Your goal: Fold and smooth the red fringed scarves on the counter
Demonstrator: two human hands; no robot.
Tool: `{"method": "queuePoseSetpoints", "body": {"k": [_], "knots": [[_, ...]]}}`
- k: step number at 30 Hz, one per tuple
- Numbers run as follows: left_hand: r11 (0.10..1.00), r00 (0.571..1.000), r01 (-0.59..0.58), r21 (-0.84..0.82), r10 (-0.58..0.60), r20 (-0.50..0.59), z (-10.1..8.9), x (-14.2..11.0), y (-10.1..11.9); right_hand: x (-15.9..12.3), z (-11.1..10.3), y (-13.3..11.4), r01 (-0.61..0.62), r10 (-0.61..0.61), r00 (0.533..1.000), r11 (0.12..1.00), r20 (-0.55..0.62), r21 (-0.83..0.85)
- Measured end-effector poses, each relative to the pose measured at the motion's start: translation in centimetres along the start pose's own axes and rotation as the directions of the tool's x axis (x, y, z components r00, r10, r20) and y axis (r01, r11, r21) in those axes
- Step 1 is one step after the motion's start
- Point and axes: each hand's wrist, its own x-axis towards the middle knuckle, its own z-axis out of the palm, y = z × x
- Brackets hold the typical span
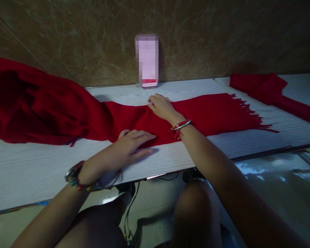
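Stretching across the middle of the frame on a pale surface (pixel 167 157), the red scarf (pixel 204 113) has its fringe (pixel 251 111) at right and a bunched-up heap (pixel 41 103) at far left. Left hand (pixel 131 144) rests flat-ish by the lower edge, fingers out and loosely spread; right hand (pixel 162 106) is at the upper edge, fingers curled, though I can't tell if they're pinching cloth. A phone (pixel 147 57) stands at upper middle.

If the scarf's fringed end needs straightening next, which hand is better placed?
Probably the right hand: it lies on the red scarf, nearer the fringe, and its arm is on that side. The left hand sits closer to the bunched cloth.
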Motion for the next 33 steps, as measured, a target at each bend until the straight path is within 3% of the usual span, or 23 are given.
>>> {"method": "queuePoseSetpoints", "body": {"k": [3,5,8,11,15,22,25,28,33], "knots": [[0.992,0.984,0.057,0.116,-0.036,-0.177,0.6,1.1,-0.1,-0.2,0.0,0.0,-0.006,0.006,1.000,1.000,-0.012,-0.004],[0.980,0.969,0.104,0.169,-0.062,-0.238,0.9,1.5,-0.2,-0.3,0.0,0.0,0.000,0.000,1.000,1.000,-0.019,-0.009],[0.959,0.968,0.226,0.173,-0.202,-0.147,1.0,1.6,-0.3,-0.6,0.0,0.0,0.005,-0.006,1.000,1.000,-0.023,-0.023],[0.922,0.936,0.351,0.164,-0.352,-0.021,0.7,1.5,0.0,-0.6,0.0,0.0,0.014,-0.014,1.000,1.000,-0.017,-0.021],[0.913,0.927,0.368,0.176,-0.375,0.009,0.5,1.1,0.1,-0.5,-0.1,-0.1,0.025,-0.024,1.000,0.999,0.016,-0.032],[0.902,0.929,0.361,0.237,-0.371,-0.004,-0.7,1.6,-0.3,-2.7,-3.2,-0.7,-0.074,0.075,0.991,0.997,0.110,-0.008],[0.857,0.897,0.441,0.266,-0.415,-0.149,-1.5,3.4,0.3,-5.1,-4.0,-1.7,-0.175,0.166,0.973,0.983,0.157,0.045],[0.869,0.884,0.432,0.241,-0.354,-0.306,-1.4,5.4,0.3,-7.5,-3.6,-2.8,-0.243,0.237,0.943,0.970,0.235,0.000],[0.860,0.864,0.496,0.116,-0.477,-0.160,0.0,6.7,-0.7,-9.0,-2.7,-3.4,-0.191,0.211,0.946,0.976,0.245,-0.103]]}}
